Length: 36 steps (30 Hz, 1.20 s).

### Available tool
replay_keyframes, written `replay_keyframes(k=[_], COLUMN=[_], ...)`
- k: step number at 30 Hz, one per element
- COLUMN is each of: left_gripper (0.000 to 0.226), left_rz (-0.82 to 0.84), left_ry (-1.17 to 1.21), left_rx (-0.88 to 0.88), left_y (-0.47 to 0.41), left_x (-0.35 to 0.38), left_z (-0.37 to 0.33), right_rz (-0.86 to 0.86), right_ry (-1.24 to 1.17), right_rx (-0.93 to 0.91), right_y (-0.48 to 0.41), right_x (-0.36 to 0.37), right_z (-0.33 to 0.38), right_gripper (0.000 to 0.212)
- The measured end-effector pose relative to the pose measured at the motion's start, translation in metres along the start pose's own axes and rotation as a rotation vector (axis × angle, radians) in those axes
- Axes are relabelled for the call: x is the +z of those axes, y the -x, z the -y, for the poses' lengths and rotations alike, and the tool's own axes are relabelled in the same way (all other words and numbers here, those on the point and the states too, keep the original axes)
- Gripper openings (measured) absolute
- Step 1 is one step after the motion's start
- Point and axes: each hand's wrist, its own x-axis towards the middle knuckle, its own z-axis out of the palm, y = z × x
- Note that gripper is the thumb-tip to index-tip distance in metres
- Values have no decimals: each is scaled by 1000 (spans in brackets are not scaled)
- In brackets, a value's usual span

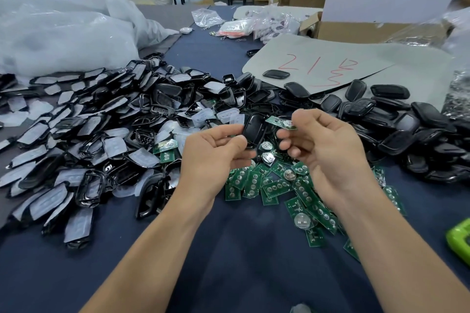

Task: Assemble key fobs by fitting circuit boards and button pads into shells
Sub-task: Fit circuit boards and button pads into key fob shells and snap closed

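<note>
1. The table (229, 262), cloth-covered, bearing all the parts.
2. A heap of shells (162, 99) and clear button pads (142, 157), at left.
3. A pile of circuit boards (279, 185), beneath the hands.
4. The left hand (211, 150), fingers curled round one black shell (253, 127).
5. The right hand (328, 150), pinching a green board (279, 122) just beside that shell.

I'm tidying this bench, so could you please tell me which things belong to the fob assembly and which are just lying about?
Job: black shell in left hand; circuit board in right hand; loose circuit boards; button pads; shell piles.
Lying about: grey sheet; cardboard box; plastic bags; green object.
</note>
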Motion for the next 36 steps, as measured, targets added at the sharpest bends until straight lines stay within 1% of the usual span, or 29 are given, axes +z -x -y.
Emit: replay_keyframes(k=[6,12,15,18,21,25,29,31,34,36], left_gripper=[39,33,35,32,31,40,49,46,38,38], left_rz=[15,12,5,28,66,90,87,73,43,37], left_ry=[-103,-133,-221,-291,-315,-302,-294,-299,-288,-291], left_rx=[53,50,85,102,109,114,120,128,110,101], left_y=[-1,-1,-1,-1,0,2,3,2,0,0], left_x=[3,0,0,2,2,3,3,3,2,1], left_z=[2,4,7,9,9,5,5,6,8,9], right_rz=[-41,-44,-25,14,23,20,18,-6,-26,-65], right_ry=[260,465,581,714,785,834,837,776,524,357], right_rx=[-116,-255,-352,-455,-446,-437,-430,-398,-285,-232], right_y=[-2,-1,2,5,5,5,6,4,3,3], right_x=[-2,-3,-3,-2,-1,-2,0,0,0,-2], right_z=[-7,-11,-11,-12,-14,-12,-12,-12,-4,2], right_gripper=[25,21,23,23,19,19,21,20,18,18])
